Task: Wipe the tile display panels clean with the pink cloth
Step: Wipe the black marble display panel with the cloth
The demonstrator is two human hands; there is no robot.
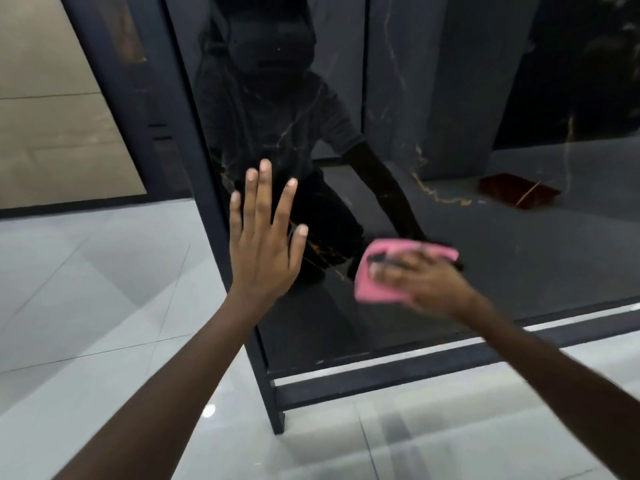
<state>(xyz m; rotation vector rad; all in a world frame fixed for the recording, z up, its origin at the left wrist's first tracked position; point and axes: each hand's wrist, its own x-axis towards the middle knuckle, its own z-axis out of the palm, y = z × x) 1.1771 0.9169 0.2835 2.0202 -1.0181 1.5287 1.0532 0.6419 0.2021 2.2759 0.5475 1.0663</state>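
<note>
One pink cloth [388, 282] under right hand [426, 282]

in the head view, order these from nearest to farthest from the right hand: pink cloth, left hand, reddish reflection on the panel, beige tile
1. Pink cloth: under the right hand, pressed on the dark panel.
2. Left hand: to its left, fingers spread at the panel's frame edge.
3. Reddish reflection: up and to the right, in the panel.
4. Beige tile: far left, beyond the frame.

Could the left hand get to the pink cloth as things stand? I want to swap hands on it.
Probably yes. The left hand is open beside the pink cloth, with only bare dark panel between them. But the right hand covers the cloth.
</note>
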